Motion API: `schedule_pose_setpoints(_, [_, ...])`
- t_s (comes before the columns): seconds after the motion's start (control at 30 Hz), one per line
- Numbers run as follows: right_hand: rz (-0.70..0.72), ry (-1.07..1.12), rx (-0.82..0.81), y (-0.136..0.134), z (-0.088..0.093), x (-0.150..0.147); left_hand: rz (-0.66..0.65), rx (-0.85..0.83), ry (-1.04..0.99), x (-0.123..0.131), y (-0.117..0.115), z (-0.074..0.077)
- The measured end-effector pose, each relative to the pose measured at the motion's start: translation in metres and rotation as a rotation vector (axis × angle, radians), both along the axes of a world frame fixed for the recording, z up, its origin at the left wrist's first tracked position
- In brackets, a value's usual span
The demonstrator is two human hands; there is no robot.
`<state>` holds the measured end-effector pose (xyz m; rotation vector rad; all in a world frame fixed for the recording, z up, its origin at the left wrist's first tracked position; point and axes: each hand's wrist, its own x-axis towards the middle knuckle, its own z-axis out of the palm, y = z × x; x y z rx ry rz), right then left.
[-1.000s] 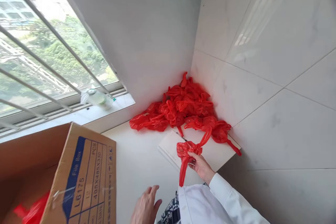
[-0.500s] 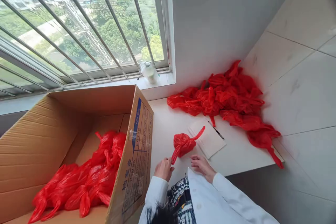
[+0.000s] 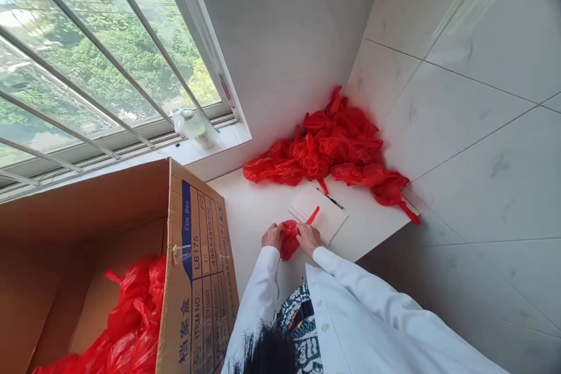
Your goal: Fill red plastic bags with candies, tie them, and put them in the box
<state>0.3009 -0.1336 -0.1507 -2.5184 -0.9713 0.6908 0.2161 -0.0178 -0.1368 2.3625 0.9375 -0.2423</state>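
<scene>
A small knotted red plastic bag (image 3: 289, 235) is gripped between both hands over the white counter (image 3: 252, 216). My left hand (image 3: 272, 236) closes on its left side and my right hand (image 3: 309, 237) closes on its right side, with one red handle sticking up past the right fingers. Both arms wear white sleeves. A heap of several more red bags (image 3: 333, 149) lies in the counter's far corner.
An open cardboard box (image 3: 199, 269) at the left holds several red bags (image 3: 127, 327). A white notebook (image 3: 322, 216) with a pen (image 3: 331, 201) lies just beyond my hands. A plastic bottle (image 3: 195, 125) rests on the window sill. Tiled wall runs along the right.
The view swung from the box back toward the corner. The red bag came down closer to me, and my right hand, empty half a second ago, now grips it together with the left.
</scene>
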Motion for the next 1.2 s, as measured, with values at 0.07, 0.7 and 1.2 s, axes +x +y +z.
schedule_pose_setpoints(0.07, [-0.012,0.023,0.027,-0.009,-0.001,0.003,0.091,-0.051,-0.052,-0.011,0.003,-0.004])
schedule_pose_setpoints(0.7, [0.144,0.056,0.212,-0.068,0.0,0.042,0.481,0.028,-0.264,-0.08,-0.031,0.018])
schedule_pose_setpoints(1.2, [-0.197,0.232,0.409,-0.037,0.014,0.034,0.389,-0.078,-0.327,-0.066,-0.002,-0.008])
